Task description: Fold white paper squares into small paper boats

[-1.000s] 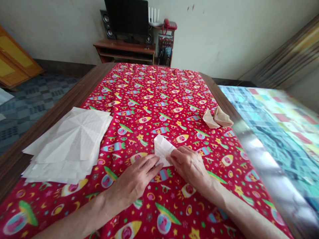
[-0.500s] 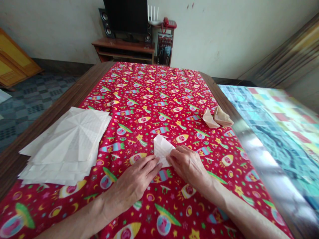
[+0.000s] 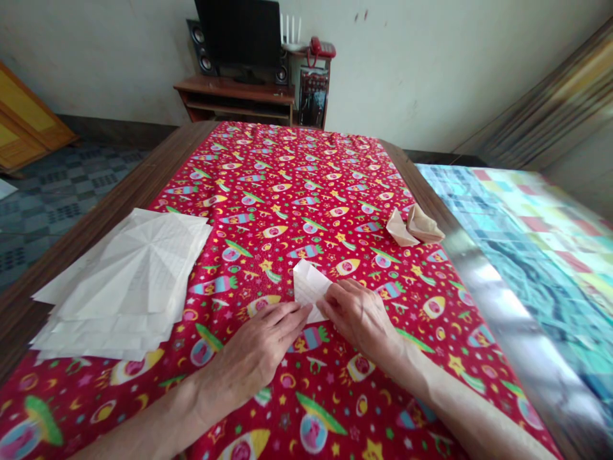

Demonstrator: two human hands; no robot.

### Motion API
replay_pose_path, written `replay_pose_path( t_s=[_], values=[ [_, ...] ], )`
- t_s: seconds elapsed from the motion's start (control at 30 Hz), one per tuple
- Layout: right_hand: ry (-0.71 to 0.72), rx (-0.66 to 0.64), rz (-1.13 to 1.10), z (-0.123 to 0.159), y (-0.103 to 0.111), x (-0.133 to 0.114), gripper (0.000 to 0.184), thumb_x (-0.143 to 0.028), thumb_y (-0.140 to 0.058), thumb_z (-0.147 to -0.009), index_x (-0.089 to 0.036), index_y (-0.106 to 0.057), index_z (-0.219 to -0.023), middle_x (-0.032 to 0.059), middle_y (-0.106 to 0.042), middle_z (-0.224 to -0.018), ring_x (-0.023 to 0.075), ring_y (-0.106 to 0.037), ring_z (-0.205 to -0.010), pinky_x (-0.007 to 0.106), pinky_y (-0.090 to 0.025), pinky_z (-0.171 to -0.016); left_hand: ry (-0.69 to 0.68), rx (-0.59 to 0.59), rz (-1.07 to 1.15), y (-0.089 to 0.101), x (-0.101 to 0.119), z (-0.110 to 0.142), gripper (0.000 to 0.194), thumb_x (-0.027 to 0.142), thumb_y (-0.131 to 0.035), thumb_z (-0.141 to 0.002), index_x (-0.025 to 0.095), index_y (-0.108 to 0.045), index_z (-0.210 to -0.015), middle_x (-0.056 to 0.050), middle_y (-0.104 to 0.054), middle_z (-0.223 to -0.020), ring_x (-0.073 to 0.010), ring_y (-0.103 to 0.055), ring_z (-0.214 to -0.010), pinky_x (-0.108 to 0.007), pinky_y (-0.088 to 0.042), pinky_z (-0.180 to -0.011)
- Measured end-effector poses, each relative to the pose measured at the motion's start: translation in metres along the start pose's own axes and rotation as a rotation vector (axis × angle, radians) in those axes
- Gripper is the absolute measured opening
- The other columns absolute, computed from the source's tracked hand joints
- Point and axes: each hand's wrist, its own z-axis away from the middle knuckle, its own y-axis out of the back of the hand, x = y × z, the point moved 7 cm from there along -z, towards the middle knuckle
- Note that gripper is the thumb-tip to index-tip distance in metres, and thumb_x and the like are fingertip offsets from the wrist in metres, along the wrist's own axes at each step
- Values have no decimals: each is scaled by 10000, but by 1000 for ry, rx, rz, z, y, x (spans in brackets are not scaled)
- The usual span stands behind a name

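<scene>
A small piece of folded white paper (image 3: 309, 286) lies on the red tablecloth in front of me, with creases across it. At its lower left edge, my left hand (image 3: 271, 335) has its fingers pressed together on the paper. My right hand (image 3: 359, 314) is closed with curled fingers, pinching the right edge of the same piece. The fingertips of both hands nearly meet at the bottom, covering part of the paper's lower edge.
To the left lies a stack of creased white sheets (image 3: 136, 275). Two folded paper shapes (image 3: 419, 227) sit near the right edge of the cloth-covered table (image 3: 306, 172). Beyond it are a monitor (image 3: 239, 35) and a red telephone (image 3: 320, 48). A bed (image 3: 507, 236) stands to the right.
My left fingertips have slid slightly right along the paper's lower edge, closer to my right hand. My right hand keeps its grip. The whole view has shifted a little.
</scene>
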Motion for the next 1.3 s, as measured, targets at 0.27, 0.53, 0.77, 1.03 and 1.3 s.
replay_pose_path(
  t_s=[0.27, 0.53, 0.77, 1.03, 1.3],
  values=[
    [456, 153, 39, 37, 5, -48, 372, -106, -346, -941, -103, -535, -1262, 107, -572, -1302, 255, -473, -1232, 450, -401, -1026, 14, 52, 38, 4, 2, -2, 430, 10, -313, -880, 96, -558, -1223, -82, -626, -1178, -194, -491, -1180, -342, -414, -1036],
    [333, -110, 86, 60, -14, -33, 628, -404, -422, -954, -41, -280, -1447, 149, -298, -1494, 280, -234, -1399, 493, -329, -1111, 12, 14, 48, 5, 2, -1, 489, -2, -320, -874, 106, -492, -1319, -53, -524, -1361, -173, -433, -1256, -299, -389, -1068],
    [296, -66, 86, 76, -2, -14, 576, -286, -456, -943, -99, -277, -1458, 117, -365, -1461, 252, -317, -1367, 494, -321, -1114, -7, 1, 35, 2, 0, 2, 532, -35, -329, -839, 107, -484, -1327, -48, -520, -1371, -173, -438, -1263, -306, -388, -1075],
    [252, 138, 49, 69, 14, -15, 344, -196, -457, -939, -152, -543, -1270, 88, -626, -1234, 238, -553, -1186, 484, -406, -1049, -36, 20, 42, 4, -1, 10, 535, -34, -348, -818, 128, -512, -1301, -49, -530, -1364, -163, -442, -1279, -313, -397, -1072],
    [144, 172, -10, 35, 12, -8, 208, -252, -481, -942, -191, -612, -792, 50, -659, -817, 184, -607, -822, 327, -475, -736, -1, 40, 277, 12, -17, -22, 196, 94, -479, -844, 167, -645, -917, -41, -665, -997, -171, -588, -965, -337, -456, -941]
  ],
)
